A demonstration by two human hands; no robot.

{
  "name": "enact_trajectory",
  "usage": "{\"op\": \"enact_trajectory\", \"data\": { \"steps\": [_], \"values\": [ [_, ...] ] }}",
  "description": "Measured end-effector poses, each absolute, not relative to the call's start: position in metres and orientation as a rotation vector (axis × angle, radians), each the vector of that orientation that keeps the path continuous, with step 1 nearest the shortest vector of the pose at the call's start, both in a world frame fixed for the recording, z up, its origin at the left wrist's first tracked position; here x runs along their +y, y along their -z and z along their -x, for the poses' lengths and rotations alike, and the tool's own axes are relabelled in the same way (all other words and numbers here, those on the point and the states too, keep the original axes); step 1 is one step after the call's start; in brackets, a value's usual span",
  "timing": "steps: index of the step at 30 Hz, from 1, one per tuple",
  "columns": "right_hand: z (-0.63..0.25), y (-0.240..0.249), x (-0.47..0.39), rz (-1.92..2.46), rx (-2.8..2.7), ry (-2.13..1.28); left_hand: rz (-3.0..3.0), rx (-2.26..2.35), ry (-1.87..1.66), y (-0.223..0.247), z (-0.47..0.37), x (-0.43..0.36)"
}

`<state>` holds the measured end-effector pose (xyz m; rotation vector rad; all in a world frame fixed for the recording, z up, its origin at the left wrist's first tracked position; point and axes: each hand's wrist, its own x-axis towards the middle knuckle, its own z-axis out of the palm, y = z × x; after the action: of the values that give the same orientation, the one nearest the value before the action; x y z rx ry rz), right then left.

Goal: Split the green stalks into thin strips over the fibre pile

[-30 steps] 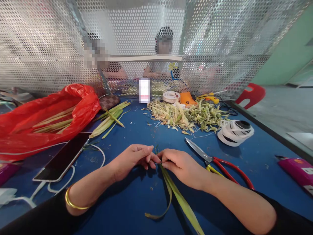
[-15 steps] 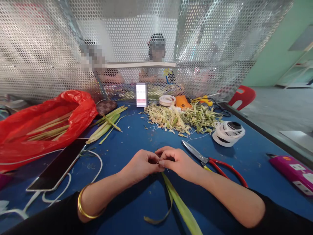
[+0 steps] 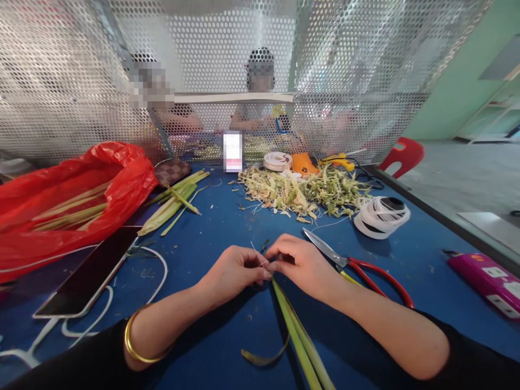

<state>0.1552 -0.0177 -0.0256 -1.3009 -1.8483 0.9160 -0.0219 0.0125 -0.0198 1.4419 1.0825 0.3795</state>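
Observation:
My left hand (image 3: 238, 275) is closed in a pinch at the narrow end of a long green leaf (image 3: 296, 333), which looks like a corn husk strip. Fingertip to fingertip with it, my right hand (image 3: 303, 268) pinches a thin white thread (image 3: 257, 251) at the same spot. A free bit of the thread sticks up between the hands. The fingers partly hide where leaf and thread meet. Toward me the leaf runs down over the table, with a curled brownish strip (image 3: 264, 359) at its left. Red-handled scissors (image 3: 345, 261) lie open beside my right forearm.
A heap of leaf scraps (image 3: 284, 192) lies ahead, with a white thread spool (image 3: 382, 218) at its right. Leftward are a red plastic bag (image 3: 134, 168) of stalks, loose leaves (image 3: 168, 211) and a cabled tablet (image 3: 89, 271). A purple power strip (image 3: 483, 281) sits far right. Perforated mesh stands behind.
The fingertips have shifted slightly, and the thread end now points up to the left. The leaf has turned, showing two long blades. The view has moved a little.

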Motion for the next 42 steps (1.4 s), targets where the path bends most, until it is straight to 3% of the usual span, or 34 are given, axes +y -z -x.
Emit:
{"op": "enact_trajectory", "data": {
  "steps": [24,33,42],
  "values": [
    [-0.152,0.029,-0.015,1.228,-1.431,-1.360,-1.390,1.129,-0.328,0.011,0.019,0.015],
    [-0.153,0.029,-0.014,1.320,-1.558,-1.134,-1.357,1.114,-0.385,0.014,0.021,0.016],
    [-0.155,0.023,-0.028,1.047,-2.206,-0.403,-1.297,1.161,-0.440,0.009,0.021,0.018]
  ]
}}
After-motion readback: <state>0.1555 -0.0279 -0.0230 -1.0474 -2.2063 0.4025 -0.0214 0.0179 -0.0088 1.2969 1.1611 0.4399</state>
